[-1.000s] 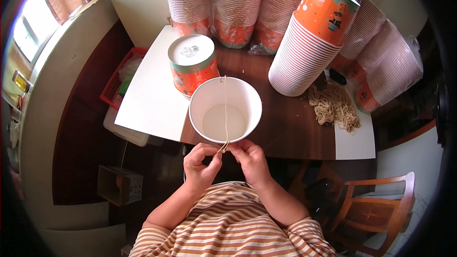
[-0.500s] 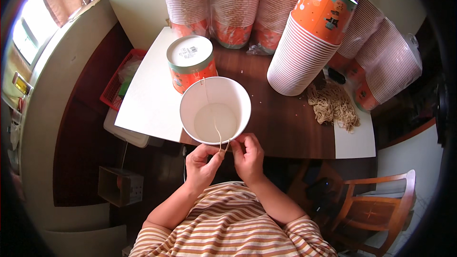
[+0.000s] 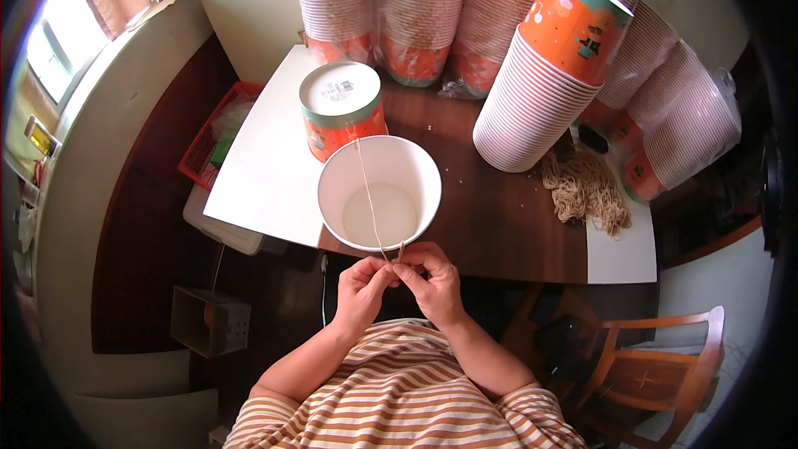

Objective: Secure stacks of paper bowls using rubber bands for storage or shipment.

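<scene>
A white-lined paper bucket (image 3: pixel 416 170) stands near the table's front edge, its open mouth tilted toward me. Beige string (image 3: pixel 371 199) runs from the far rim across the mouth to the near rim. My left hand (image 3: pixel 363 287) pinches the string just below that rim. Beside it, my right hand (image 3: pixel 430 278) is closed on the string too, fingertips meeting the left ones. A short loop of string rises at the near rim by my right fingers. Behind the bucket, an orange and green paper bucket (image 3: pixel 342 108) rests upside down, white base up.
A tall stack of nested buckets (image 3: pixel 532 91) leans at the back right. Plastic-wrapped stacks (image 3: pixel 424 17) line the table's far side. A heap of loose string (image 3: pixel 582 191) lies at the right. A red basket (image 3: pixel 199 145) sits left of the table, and a wooden chair (image 3: pixel 652 374) stands lower right.
My hands have come together at the near rim. The string across the bucket's mouth, slack inside before, is now drawn straighter. The view has shifted slightly.
</scene>
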Action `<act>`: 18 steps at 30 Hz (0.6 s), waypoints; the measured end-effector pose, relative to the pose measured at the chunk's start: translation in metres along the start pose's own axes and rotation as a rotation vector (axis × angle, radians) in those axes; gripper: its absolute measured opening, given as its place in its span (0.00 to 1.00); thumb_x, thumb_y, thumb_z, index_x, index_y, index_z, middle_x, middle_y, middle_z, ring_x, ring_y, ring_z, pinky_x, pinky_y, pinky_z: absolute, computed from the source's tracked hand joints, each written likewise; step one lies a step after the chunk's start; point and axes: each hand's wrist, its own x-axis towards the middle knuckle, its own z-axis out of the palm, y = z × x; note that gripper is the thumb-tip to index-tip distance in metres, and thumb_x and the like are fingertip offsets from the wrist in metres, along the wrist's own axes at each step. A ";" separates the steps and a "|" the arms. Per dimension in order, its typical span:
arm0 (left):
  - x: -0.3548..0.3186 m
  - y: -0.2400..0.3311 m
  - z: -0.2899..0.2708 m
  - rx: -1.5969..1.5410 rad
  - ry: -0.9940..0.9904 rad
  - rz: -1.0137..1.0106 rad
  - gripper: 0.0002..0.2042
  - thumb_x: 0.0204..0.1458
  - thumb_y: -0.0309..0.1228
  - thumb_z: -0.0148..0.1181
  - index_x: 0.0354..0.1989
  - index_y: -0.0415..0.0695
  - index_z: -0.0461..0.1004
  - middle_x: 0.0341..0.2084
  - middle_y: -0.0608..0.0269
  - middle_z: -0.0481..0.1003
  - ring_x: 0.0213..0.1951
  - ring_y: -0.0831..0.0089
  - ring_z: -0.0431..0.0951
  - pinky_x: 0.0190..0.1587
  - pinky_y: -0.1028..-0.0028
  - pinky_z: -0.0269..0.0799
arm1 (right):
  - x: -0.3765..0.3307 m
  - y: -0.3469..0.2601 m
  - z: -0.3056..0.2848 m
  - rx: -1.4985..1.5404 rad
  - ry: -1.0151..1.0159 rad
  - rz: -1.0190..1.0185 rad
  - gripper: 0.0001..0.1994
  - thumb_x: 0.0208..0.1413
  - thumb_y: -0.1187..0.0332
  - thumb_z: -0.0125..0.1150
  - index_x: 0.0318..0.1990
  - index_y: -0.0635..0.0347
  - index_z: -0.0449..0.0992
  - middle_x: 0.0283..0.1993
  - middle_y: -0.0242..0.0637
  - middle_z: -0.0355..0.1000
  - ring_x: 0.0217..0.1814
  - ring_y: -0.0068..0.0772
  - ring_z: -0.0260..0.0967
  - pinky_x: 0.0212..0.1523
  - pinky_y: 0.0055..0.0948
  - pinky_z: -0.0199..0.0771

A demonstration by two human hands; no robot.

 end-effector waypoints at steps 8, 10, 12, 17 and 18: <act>0.003 -0.004 -0.008 0.077 0.058 -0.016 0.05 0.52 0.23 0.53 0.26 0.37 0.73 0.23 0.63 0.75 0.26 0.78 0.73 0.32 0.79 0.69 | 0.007 -0.019 0.008 0.387 0.063 0.197 0.06 0.57 0.71 0.60 0.36 0.64 0.77 0.35 0.27 0.72 0.33 0.17 0.67 0.36 0.18 0.69; 0.005 -0.003 -0.011 0.082 0.080 -0.028 0.05 0.52 0.22 0.52 0.26 0.38 0.73 0.22 0.63 0.75 0.25 0.78 0.73 0.31 0.79 0.69 | 0.009 -0.019 0.005 0.402 0.054 0.206 0.07 0.57 0.67 0.60 0.36 0.61 0.77 0.33 0.27 0.73 0.32 0.15 0.64 0.35 0.17 0.66; 0.008 -0.003 -0.018 0.080 0.089 -0.023 0.05 0.52 0.22 0.52 0.27 0.37 0.73 0.23 0.63 0.75 0.25 0.78 0.73 0.31 0.79 0.69 | 0.011 -0.016 0.004 0.381 0.063 0.239 0.07 0.57 0.67 0.61 0.37 0.61 0.78 0.33 0.27 0.74 0.31 0.15 0.64 0.34 0.17 0.64; 0.011 0.007 -0.015 0.469 0.223 0.296 0.05 0.48 0.23 0.62 0.28 0.38 0.72 0.19 0.65 0.71 0.19 0.80 0.66 0.22 0.79 0.61 | 0.011 -0.016 0.004 0.340 0.055 0.278 0.07 0.56 0.67 0.62 0.37 0.61 0.78 0.32 0.28 0.76 0.29 0.15 0.63 0.34 0.17 0.63; 0.010 0.012 -0.013 0.711 0.261 0.516 0.06 0.46 0.22 0.64 0.28 0.39 0.71 0.19 0.63 0.69 0.19 0.78 0.66 0.21 0.78 0.60 | 0.011 -0.016 0.005 0.325 0.061 0.282 0.07 0.56 0.67 0.62 0.36 0.61 0.78 0.31 0.27 0.75 0.29 0.15 0.63 0.33 0.17 0.63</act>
